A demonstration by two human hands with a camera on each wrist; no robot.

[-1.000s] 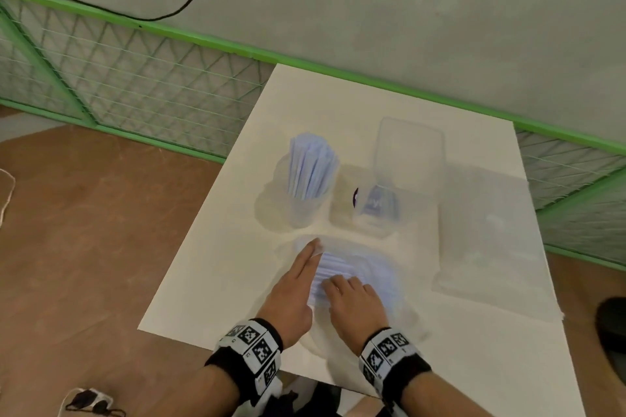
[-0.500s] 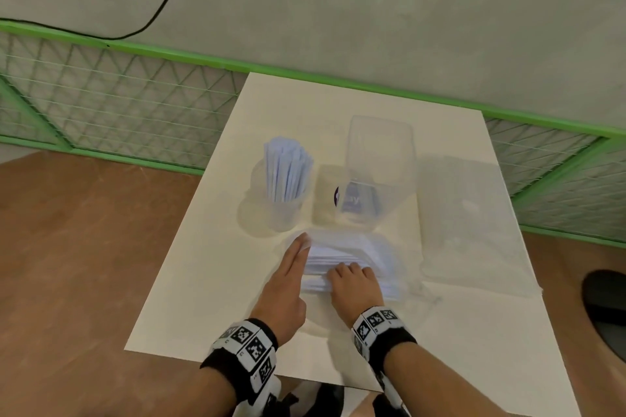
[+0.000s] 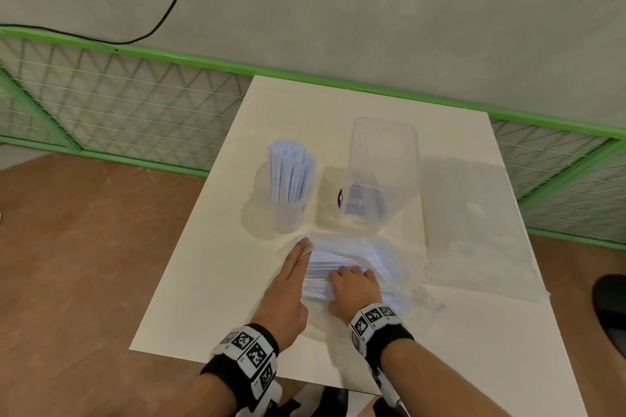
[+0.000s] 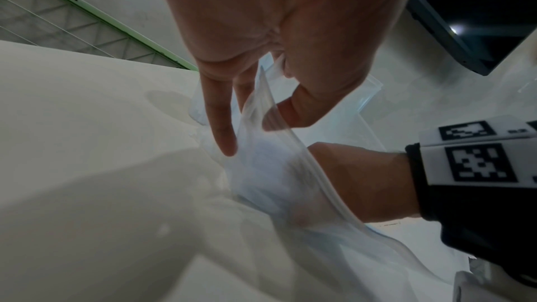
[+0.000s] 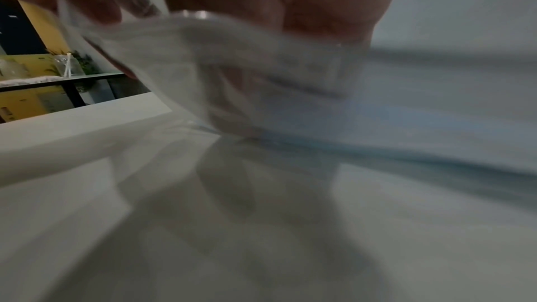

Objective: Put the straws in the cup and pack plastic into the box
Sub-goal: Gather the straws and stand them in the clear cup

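Observation:
A clear cup (image 3: 288, 213) at the table's middle left holds a bunch of white-wrapped straws (image 3: 291, 173). Right of it stands a clear box (image 3: 382, 152) with a purple-labelled item inside. In front lies a clear plastic bag (image 3: 382, 254) with more wrapped straws (image 3: 325, 266) in it. My left hand (image 3: 298, 267) holds the bag's mouth, straight fingers outside the film and thumb behind it; in the left wrist view the bag's edge (image 4: 270, 137) runs between them. My right hand (image 3: 352, 281) is inside the bag, fingers curled on the straws (image 5: 406, 111).
A flat sheet of clear plastic (image 3: 474, 223) lies on the white table (image 3: 210, 281) to the right of the box. A green mesh fence (image 3: 135, 105) runs behind the table. Brown floor lies to the left, and a dark shoe (image 3: 609, 301) shows at far right.
Both hands stay at the bag with the same hold. Only the head view has shifted, so the table sits more to the right in the picture.

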